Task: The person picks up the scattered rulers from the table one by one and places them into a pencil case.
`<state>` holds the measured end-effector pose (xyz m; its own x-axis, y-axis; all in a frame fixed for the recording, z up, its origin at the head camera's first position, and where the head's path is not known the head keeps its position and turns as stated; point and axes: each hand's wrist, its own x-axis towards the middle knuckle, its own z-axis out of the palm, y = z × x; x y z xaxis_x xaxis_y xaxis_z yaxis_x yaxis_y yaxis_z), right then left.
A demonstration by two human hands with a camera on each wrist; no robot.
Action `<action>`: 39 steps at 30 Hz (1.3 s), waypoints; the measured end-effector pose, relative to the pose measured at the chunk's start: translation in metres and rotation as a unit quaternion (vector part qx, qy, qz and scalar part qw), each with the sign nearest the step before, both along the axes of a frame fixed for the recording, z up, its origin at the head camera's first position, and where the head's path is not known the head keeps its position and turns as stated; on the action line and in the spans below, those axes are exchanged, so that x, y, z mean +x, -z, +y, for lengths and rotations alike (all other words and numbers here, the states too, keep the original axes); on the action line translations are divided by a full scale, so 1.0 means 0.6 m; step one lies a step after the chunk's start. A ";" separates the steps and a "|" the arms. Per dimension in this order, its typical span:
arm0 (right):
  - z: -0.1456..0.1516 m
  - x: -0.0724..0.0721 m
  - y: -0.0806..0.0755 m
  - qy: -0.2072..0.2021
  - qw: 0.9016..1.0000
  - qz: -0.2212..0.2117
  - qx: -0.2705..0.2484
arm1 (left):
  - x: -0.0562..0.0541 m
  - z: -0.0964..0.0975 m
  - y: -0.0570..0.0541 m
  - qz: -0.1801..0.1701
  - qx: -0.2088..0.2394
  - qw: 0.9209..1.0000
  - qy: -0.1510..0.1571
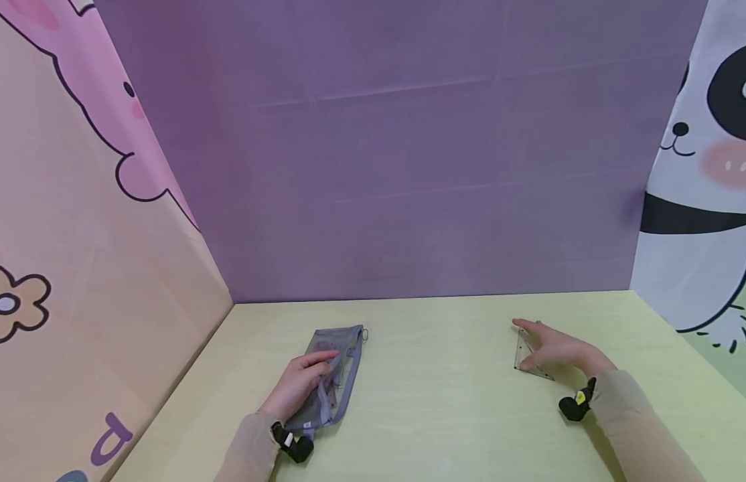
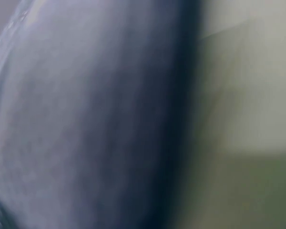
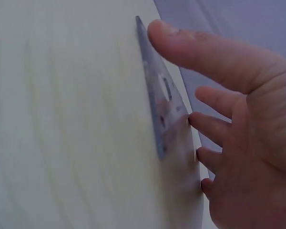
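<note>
On the left of the table lies a grey-blue mesh zip pouch (image 1: 351,388), its zipped side gaping, with small things showing dimly inside. My left hand (image 1: 299,381) holds the pouch near its opening, the fingertips over the mesh. Pouch fabric (image 2: 86,114) fills much of the left wrist view, blurred, and the hand is out of that picture. Farther right, a clear triangular set square (image 1: 524,353) lies on the tabletop. Over it is my right hand (image 1: 556,348), fingers spread and thumb apart from them. In the right wrist view the thumb (image 3: 200,50) overlaps the set square's upper tip.
The pale wooden table (image 1: 433,402) runs back to a purple cloth wall (image 1: 409,167). Printed panels stand at both sides, a pink cartoon (image 1: 102,87) on the left and a panda (image 1: 698,268) on the right. Black wrist cameras (image 1: 297,447) sit at both cuffs.
</note>
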<state>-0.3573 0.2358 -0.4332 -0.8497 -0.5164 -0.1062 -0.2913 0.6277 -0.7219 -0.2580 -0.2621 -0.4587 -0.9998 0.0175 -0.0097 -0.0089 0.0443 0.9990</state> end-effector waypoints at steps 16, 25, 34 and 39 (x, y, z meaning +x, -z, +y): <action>-0.011 0.003 -0.004 -0.025 0.998 0.057 0.030 | 0.000 -0.002 -0.001 -0.004 -0.006 1.000 0.007; -0.017 0.006 0.000 -0.016 0.997 0.066 0.033 | -0.001 -0.002 -0.001 -0.006 -0.006 1.000 0.004; -0.022 0.004 0.009 -0.006 0.997 0.072 0.009 | 0.000 0.000 0.000 -0.006 -0.006 1.000 0.000; -0.029 0.003 0.011 0.005 0.998 0.067 -0.014 | -0.003 -0.001 0.001 -0.006 -0.014 1.000 0.002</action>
<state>-0.3557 0.2183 -0.4396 -0.8608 -0.5085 0.0239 -0.3801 0.6108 -0.6946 -0.2599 -0.2625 -0.4592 -0.9995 0.0204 -0.0229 -0.0214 0.0728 0.9971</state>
